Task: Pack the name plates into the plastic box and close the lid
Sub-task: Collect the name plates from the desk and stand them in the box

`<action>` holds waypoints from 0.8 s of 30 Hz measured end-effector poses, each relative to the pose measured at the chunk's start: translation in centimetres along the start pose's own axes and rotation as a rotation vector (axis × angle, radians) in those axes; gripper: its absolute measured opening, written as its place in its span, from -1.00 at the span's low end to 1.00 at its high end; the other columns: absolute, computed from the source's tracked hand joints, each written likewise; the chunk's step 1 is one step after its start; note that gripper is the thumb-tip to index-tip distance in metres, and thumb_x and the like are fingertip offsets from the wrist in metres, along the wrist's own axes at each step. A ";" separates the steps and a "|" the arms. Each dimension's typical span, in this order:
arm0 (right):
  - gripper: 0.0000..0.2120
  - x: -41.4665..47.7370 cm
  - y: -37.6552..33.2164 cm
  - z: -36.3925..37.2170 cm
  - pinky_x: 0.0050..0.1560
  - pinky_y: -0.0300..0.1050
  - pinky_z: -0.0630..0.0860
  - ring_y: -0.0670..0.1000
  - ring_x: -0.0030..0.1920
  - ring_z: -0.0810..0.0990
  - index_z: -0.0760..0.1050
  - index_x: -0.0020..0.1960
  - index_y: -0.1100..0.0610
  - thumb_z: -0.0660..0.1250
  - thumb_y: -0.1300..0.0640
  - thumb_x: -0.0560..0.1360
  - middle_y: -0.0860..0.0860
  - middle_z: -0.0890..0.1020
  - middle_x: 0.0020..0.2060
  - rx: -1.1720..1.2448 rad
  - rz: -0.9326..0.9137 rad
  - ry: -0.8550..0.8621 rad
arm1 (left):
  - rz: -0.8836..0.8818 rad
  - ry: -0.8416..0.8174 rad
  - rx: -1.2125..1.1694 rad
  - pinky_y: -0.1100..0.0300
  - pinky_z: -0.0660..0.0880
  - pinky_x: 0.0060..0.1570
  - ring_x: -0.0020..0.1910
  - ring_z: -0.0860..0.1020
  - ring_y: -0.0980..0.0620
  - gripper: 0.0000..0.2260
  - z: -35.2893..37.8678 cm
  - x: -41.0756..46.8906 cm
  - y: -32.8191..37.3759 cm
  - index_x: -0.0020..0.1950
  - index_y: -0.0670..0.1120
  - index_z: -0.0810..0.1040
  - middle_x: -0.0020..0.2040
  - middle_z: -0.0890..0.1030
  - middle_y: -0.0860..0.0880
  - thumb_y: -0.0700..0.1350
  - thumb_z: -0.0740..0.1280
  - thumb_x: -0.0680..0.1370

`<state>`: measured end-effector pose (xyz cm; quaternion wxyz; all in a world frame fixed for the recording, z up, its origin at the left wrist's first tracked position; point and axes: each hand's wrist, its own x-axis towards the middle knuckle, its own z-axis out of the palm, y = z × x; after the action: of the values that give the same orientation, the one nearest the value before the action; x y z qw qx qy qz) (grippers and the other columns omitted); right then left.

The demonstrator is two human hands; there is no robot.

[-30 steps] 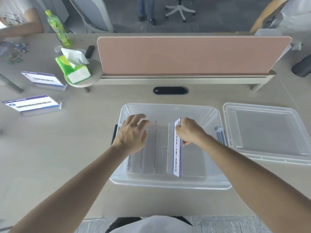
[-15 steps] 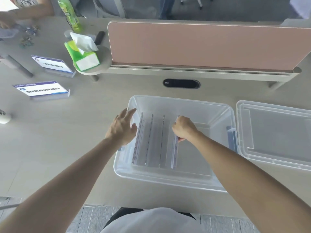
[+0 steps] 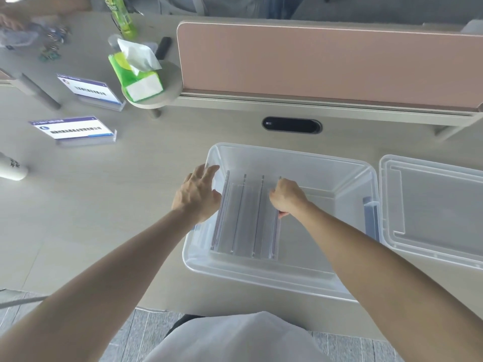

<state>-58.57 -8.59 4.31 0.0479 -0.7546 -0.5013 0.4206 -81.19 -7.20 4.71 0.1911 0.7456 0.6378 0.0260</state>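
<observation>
Standing edge-up in the left half of the clear box [image 3: 339,163], four name plates [image 3: 244,218] are hard to read; print unreadable. Right hand [image 3: 287,197] is closed over the rightmost plate, fingers hidden. Left hand [image 3: 197,195] spread loose at the box's left wall, gripping nothing. Lid [image 3: 431,207] lies just right. Two more plates [image 3: 74,129] sit far left on the desk [image 3: 117,205], near a tissue pack [image 3: 136,71].
</observation>
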 end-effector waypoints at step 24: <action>-0.69 0.0 0.9 1.5 -0.39 -0.16 0.56 0.05 -0.41 0.56 0.33 -0.32 0.09 0.20 0.23 0.59 0.14 0.55 -0.31 0.056 0.043 0.041 | 0.011 -0.016 0.131 -0.06 0.44 0.21 0.43 0.25 -0.15 -0.47 -0.6 -0.4 0.8 0.50 0.04 0.15 0.49 0.22 -0.08 0.04 0.24 0.56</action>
<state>-58.97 -9.57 2.91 0.0704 -0.7719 -0.4720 0.4200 -80.71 -7.49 5.63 0.1469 0.7602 0.6325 -0.0208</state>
